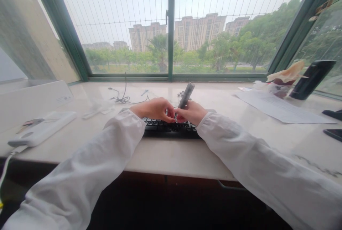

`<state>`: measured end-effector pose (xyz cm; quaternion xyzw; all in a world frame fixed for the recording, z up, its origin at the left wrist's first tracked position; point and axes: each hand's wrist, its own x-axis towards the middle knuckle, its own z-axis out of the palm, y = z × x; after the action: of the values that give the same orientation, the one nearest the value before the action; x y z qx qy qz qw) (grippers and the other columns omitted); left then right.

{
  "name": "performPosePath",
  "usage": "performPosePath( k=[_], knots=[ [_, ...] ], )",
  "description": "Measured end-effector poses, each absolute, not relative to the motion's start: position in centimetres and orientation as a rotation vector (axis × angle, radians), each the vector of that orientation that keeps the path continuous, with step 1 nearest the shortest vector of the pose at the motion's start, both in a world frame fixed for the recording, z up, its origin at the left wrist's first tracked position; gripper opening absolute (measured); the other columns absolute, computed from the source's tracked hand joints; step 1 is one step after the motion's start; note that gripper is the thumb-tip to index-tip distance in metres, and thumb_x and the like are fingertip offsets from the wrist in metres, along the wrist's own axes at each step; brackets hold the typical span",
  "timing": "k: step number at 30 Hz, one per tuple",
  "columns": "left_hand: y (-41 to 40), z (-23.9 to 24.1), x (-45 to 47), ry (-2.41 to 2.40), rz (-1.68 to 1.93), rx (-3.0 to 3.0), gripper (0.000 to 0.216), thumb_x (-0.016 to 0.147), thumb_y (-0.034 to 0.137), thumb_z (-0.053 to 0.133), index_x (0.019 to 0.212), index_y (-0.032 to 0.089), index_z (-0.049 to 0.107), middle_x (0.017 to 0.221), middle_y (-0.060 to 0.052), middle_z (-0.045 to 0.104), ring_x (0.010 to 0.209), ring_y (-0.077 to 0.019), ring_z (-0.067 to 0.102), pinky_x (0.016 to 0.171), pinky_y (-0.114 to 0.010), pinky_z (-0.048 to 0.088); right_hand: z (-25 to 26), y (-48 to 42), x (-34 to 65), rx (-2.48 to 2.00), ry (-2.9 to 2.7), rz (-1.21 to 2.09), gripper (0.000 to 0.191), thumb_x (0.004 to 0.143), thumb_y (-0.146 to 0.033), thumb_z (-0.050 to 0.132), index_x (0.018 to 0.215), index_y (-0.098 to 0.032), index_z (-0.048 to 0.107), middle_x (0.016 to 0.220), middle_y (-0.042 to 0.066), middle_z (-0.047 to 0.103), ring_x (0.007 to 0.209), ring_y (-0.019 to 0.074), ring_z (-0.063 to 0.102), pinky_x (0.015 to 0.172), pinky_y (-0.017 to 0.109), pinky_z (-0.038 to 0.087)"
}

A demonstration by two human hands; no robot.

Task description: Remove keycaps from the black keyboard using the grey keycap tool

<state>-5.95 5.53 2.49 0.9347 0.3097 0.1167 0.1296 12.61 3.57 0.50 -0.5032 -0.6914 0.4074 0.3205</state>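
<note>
A black keyboard (pixel 165 127) lies on the pale window counter (pixel 171 155), mostly under my two hands. My right hand (pixel 192 112) is closed around a grey stick-like tool (pixel 186 95) that stands tilted up and away from the keys. Its lower tip meets the keys between my hands. My left hand (pixel 155 109) is curled, its fingertips pinched beside that tip over the keyboard; whatever is in the pinch is too small to make out. Both arms are in white sleeves.
A white power strip or box (pixel 42 127) lies at the left, with a thin cable (pixel 123 98) behind the keyboard. Papers (pixel 278 108), a black bottle-like object (pixel 311 79) and dark items (pixel 333 133) sit at the right. A big window stands behind.
</note>
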Motion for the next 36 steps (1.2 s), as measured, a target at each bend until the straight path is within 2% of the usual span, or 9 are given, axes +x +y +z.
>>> performPosePath(
  k=[5, 12, 15, 17, 19, 22, 26, 30, 36],
  knots=[
    [5.2, 2.7, -5.7, 0.901, 0.335, 2.796, 0.017, 0.07, 0.032, 0.072, 0.084, 0.024, 0.076, 0.067, 0.003, 0.068, 0.057, -0.0081, 0.056, 0.055, -0.019, 0.037, 0.6, 3.4, 12.7, -1.256, -1.855, 1.105, 0.012, 0.075, -0.028, 0.069, 0.074, -0.016, 0.069, 0.07, 0.004, 0.07, 0.066, 0.0177, 0.069, 0.061, 0.025, 0.06],
    [4.6, 3.1, -5.6, 0.941, 0.368, 2.871, 0.01, 0.068, 0.031, 0.074, 0.075, 0.024, 0.076, 0.068, 0.003, 0.07, 0.058, -0.0084, 0.057, 0.059, -0.021, 0.037, 0.0, 4.5, 12.6, -1.276, -1.735, 1.248, 0.004, 0.073, -0.019, 0.067, 0.071, -0.015, 0.066, 0.058, 0.003, 0.065, 0.063, 0.018, 0.068, 0.064, 0.029, 0.061],
    [4.6, 3.0, -5.5, 0.94, 0.378, 2.914, 0.008, 0.068, 0.031, 0.073, 0.074, 0.025, 0.075, 0.069, 0.004, 0.07, 0.059, -0.0083, 0.057, 0.061, -0.021, 0.037, -0.1, 4.8, 12.8, -1.309, -1.711, 1.273, 0.007, 0.074, -0.019, 0.064, 0.069, -0.015, 0.063, 0.056, 0.004, 0.065, 0.061, 0.0181, 0.068, 0.063, 0.029, 0.06],
    [4.8, 2.9, -5.5, 0.914, 0.388, 2.925, 0.008, 0.069, 0.031, 0.073, 0.073, 0.024, 0.075, 0.07, 0.004, 0.07, 0.059, -0.008, 0.056, 0.061, -0.021, 0.037, 0.0, 4.8, 13.0, -1.354, -1.805, 1.167, 0.014, 0.076, -0.022, 0.061, 0.063, -0.016, 0.062, 0.057, 0.005, 0.066, 0.058, 0.0177, 0.067, 0.06, 0.028, 0.059],
    [4.9, 2.7, -5.5, 0.88, 0.403, 2.903, 0.009, 0.069, 0.03, 0.072, 0.073, 0.022, 0.074, 0.07, 0.003, 0.07, 0.059, -0.0081, 0.056, 0.061, -0.021, 0.038, 0.4, 4.5, 13.3, -1.414, -1.974, 0.926, 0.024, 0.078, -0.027, 0.058, 0.057, -0.016, 0.063, 0.057, 0.005, 0.066, 0.053, 0.0168, 0.064, 0.055, 0.027, 0.056],
    [4.9, 2.5, -5.5, 0.846, 0.43, 2.847, 0.01, 0.071, 0.029, 0.07, 0.072, 0.02, 0.074, 0.068, 0.001, 0.07, 0.058, -0.0085, 0.057, 0.059, -0.02, 0.038, 0.9, 4.0, 13.5, -1.423, -2.127, 0.68, 0.029, 0.079, -0.031, 0.057, 0.055, -0.017, 0.064, 0.054, 0.004, 0.065, 0.051, 0.0155, 0.062, 0.053, 0.025, 0.052],
    [4.7, 2.4, -5.5, 0.873, 0.446, 2.814, 0.01, 0.071, 0.029, 0.07, 0.072, 0.02, 0.075, 0.066, 0.001, 0.07, 0.057, -0.0086, 0.057, 0.058, -0.02, 0.038, 1.0, 3.9, 13.5, -1.378, -2.091, 0.831, 0.024, 0.079, -0.03, 0.058, 0.061, -0.015, 0.064, 0.061, 0.005, 0.069, 0.055, 0.0154, 0.065, 0.055, 0.024, 0.054],
    [4.7, 2.4, -5.5, 0.926, 0.439, 2.803, 0.011, 0.07, 0.03, 0.071, 0.073, 0.02, 0.075, 0.064, 0.002, 0.07, 0.055, -0.0083, 0.055, 0.058, -0.021, 0.038, 0.3, 4.4, 13.5, -1.356, -2.069, 0.834, 0.023, 0.079, -0.034, 0.062, 0.066, -0.015, 0.066, 0.063, 0.007, 0.07, 0.055, 0.0173, 0.066, 0.053, 0.026, 0.055],
    [5.0, 2.0, -5.6, 0.964, 0.463, 2.806, 0.017, 0.069, 0.037, 0.072, 0.074, 0.022, 0.076, 0.066, 0.002, 0.069, 0.056, -0.008, 0.055, 0.055, -0.021, 0.036, 1.1, 3.6, 13.0, -1.392, -1.953, 1.033, 0.019, 0.078, -0.026, 0.065, 0.063, -0.015, 0.065, 0.055, 0.005, 0.067, 0.052, 0.0156, 0.065, 0.051, 0.024, 0.057]
  ],
)
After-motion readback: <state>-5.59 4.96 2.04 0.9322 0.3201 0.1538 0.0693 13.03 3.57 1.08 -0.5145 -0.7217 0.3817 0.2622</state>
